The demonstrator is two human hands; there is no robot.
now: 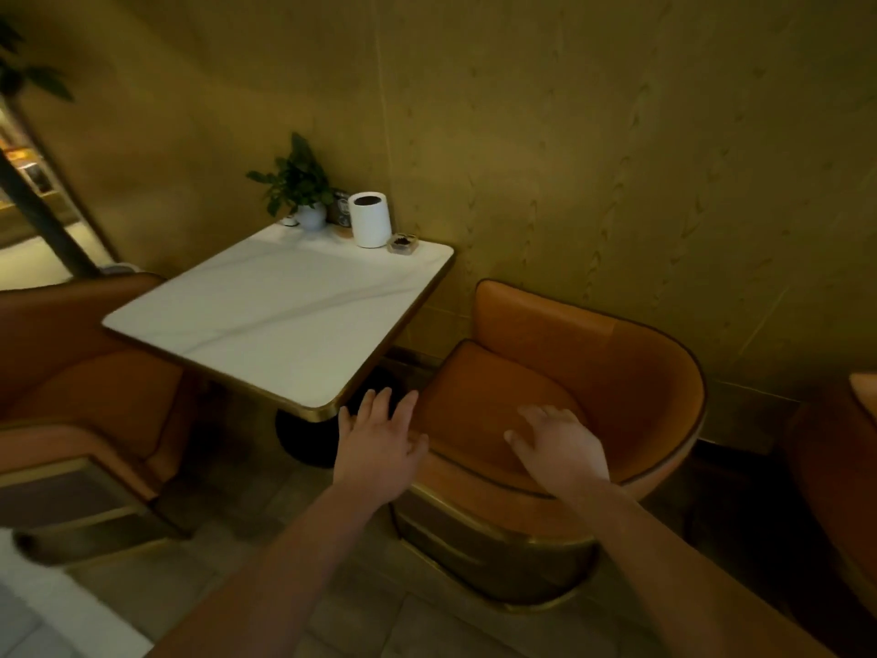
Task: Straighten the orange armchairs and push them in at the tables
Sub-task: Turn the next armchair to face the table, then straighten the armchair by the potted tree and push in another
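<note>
Two hands reach out, both loose and spread, grasping nothing: the left hand (pixel 379 441) is beside the rim of the nearest armchair (pixel 631 372), the right hand (pixel 562 446) over its seat. There are three armchairs. This one sits angled off the corner of the one table (pixel 284 315), a second armchair (pixel 61 353) is opposite, and a third armchair (pixel 835 467) shows at the right edge. At the table's far end stand one plant (pixel 299 178), one bin (pixel 370 219) and one dish (pixel 402 243).

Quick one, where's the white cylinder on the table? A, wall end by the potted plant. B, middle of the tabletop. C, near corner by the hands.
A: the white cylinder stands at the far, wall end of the table, close to the potted plant.
</note>
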